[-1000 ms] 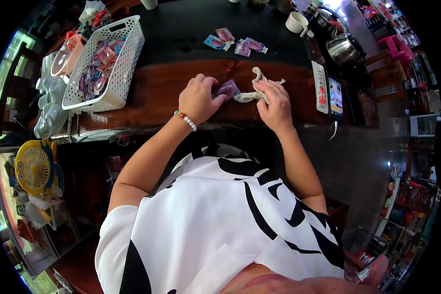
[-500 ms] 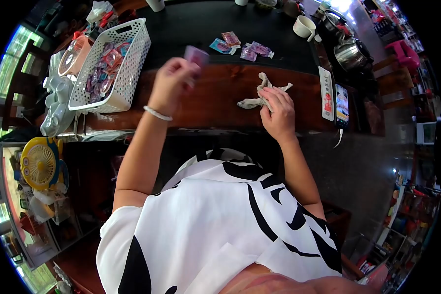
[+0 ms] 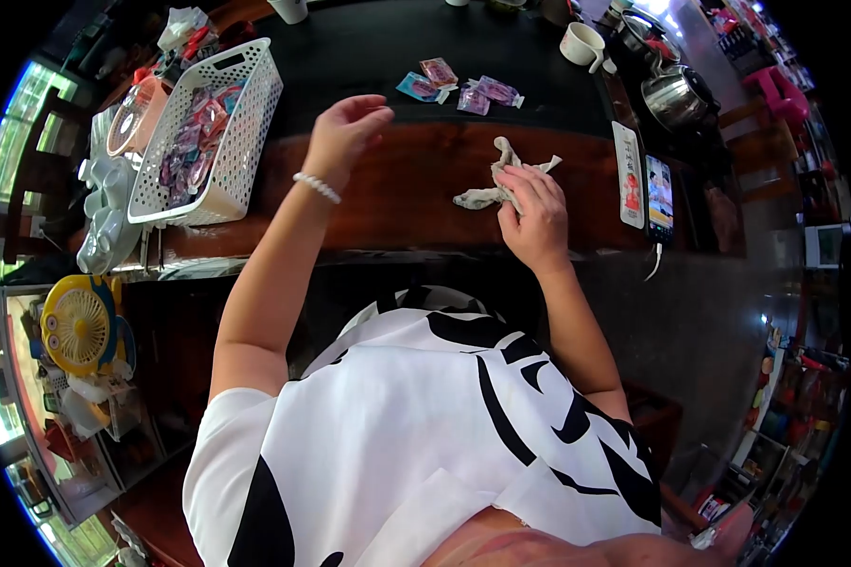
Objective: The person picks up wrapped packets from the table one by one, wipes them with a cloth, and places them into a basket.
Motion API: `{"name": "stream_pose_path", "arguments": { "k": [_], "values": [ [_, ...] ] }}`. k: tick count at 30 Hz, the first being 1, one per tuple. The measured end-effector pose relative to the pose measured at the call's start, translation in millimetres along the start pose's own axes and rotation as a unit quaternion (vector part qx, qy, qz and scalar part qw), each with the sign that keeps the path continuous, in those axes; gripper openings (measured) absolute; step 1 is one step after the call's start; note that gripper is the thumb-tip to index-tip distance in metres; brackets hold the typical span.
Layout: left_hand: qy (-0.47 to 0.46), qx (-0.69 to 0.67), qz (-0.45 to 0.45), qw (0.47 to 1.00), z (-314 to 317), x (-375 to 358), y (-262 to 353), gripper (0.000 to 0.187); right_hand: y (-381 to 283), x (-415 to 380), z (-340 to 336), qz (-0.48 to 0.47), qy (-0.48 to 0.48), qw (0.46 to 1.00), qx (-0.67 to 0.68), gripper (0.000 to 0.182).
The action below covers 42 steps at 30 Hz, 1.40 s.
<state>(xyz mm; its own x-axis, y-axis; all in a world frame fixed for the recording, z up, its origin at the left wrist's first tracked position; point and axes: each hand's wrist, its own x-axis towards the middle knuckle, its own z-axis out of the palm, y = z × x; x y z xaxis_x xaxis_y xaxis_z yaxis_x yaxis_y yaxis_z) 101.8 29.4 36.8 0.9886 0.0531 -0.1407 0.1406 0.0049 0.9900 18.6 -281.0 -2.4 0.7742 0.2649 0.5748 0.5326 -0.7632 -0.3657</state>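
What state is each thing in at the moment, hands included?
Left hand: raised, fingers loosely curved, nothing visible in it.
Right hand: resting on the cloth.
Cloth: crumpled, partly covered by the hand.
White perforated basket: upright, uncovered, holding many wrapped packets.
Loose packets: four, lying clustered.
Smartphone: screen lit, white cable attached.
Mug: upright.
Yellow fan: running or off, can't tell.

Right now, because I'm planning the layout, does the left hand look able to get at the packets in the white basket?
Probably yes: the left hand appears empty beside the white perforated basket, whose open top leaves the plastic packets uncovered. It would need to clear the side wall between them.
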Motion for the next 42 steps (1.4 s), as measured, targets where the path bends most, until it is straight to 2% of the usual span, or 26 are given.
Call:
{"name": "stream_pose_path", "arguments": {
  "k": [2, 4, 5, 7, 8, 10, 11, 15, 18, 21, 24, 26, 28, 30, 33, 34, 36, 37, 39, 42],
  "values": [
    [0.013, 0.144, 0.058, 0.988, 22.6, 24.5, -15.8, 0.04, 0.6, -0.2, 0.4, -0.001, 0.001, 1.0, 0.002, 0.038],
    [0.032, 0.32, 0.13, 0.938, 38.6, 49.9, -26.9, 0.05, 0.9, -0.5, 1.3, 0.0, 0.003, 1.0, 0.002, 0.037],
    [0.03, 0.318, 0.132, 0.938, 46.1, 60.4, -30.9, 0.05, 1.1, -0.3, 1.5, 0.001, 0.004, 1.0, 0.004, 0.037],
    [0.053, 0.434, 0.176, 0.882, 61.5, 71.1, -32.0, 0.06, 1.2, -0.1, 1.7, 0.003, 0.004, 1.0, 0.003, 0.037],
    [0.052, 0.432, 0.177, 0.883, 69.4, 73.6, -34.5, 0.06, 1.1, 0.1, 1.7, 0.004, 0.004, 1.0, 0.005, 0.036],
    [0.084, 0.521, 0.139, 0.838, 83.1, 71.5, -30.1, 0.06, 0.7, 0.5, 1.5, 0.004, 0.004, 1.0, 0.002, 0.037],
    [0.095, 0.533, 0.169, 0.823, 85.8, 79.1, -42.1, 0.055, 1.0, 0.4, 1.8, 0.004, 0.005, 1.0, 0.003, 0.036],
    [0.049, 0.554, 0.176, 0.812, 84.3, 85.6, -38.0, 0.048, 0.5, 0.2, 1.8, 0.005, 0.007, 1.0, 0.002, 0.036],
    [0.051, 0.531, 0.174, 0.828, 78.8, 92.4, -40.2, 0.042, 1.2, -0.5, 2.9, 0.003, 0.01, 1.0, 0.003, 0.035],
    [0.11, 0.469, 0.188, 0.856, 72.4, 95.5, -42.8, 0.041, 1.0, -0.7, 2.8, 0.004, 0.011, 1.0, 0.002, 0.035],
    [0.088, 0.435, 0.184, 0.877, 60.5, 98.6, -36.6, 0.038, 1.3, -1.3, 2.6, 0.006, 0.012, 1.0, 0.004, 0.034],
    [0.083, 0.414, 0.213, 0.881, 57.3, 94.4, -35.2, 0.035, 2.7, -1.5, 3.9, 0.006, 0.013, 1.0, 0.008, 0.034],
    [0.044, 0.361, 0.273, 0.891, 56.0, 72.4, -22.8, 0.035, 2.9, -2.2, 3.9, 0.006, 0.012, 1.0, 0.012, 0.033],
    [-0.031, 0.288, 0.281, 0.915, 55.9, 35.9, -14.4, 0.036, 1.8, -1.4, 3.0, 0.005, 0.012, 1.0, 0.01, 0.033],
    [-0.158, 0.294, 0.37, 0.867, 47.2, -22.0, -17.1, 0.041, 0.6, -0.4, 1.7, 0.002, 0.012, 1.0, 0.006, 0.034],
    [-0.178, 0.336, 0.351, 0.856, 43.5, -39.7, -20.8, 0.043, 1.0, -0.4, 2.4, 0.0, 0.01, 1.0, 0.007, 0.034],
    [-0.136, 0.376, 0.406, 0.822, 37.4, -70.3, -29.9, 0.042, 2.8, -0.7, 3.0, -0.006, 0.012, 1.0, 0.006, 0.034],
    [-0.133, 0.376, 0.406, 0.822, 32.5, -80.9, -33.1, 0.042, 0.6, 0.9, 0.7, -0.004, 0.014, 1.0, 0.014, 0.034],
    [-0.087, 0.412, 0.347, 0.838, 17.6, -98.3, -39.1, 0.041, 3.0, 2.1, 1.2, 0.001, 0.012, 0.999, 0.03, 0.033],
    [-0.072, 0.455, 0.324, 0.826, 1.3, -115.5, -47.6, 0.038, -0.9, 8.1, 0.5, 0.007, 0.011, 0.998, 0.069, 0.033]
  ]
}}
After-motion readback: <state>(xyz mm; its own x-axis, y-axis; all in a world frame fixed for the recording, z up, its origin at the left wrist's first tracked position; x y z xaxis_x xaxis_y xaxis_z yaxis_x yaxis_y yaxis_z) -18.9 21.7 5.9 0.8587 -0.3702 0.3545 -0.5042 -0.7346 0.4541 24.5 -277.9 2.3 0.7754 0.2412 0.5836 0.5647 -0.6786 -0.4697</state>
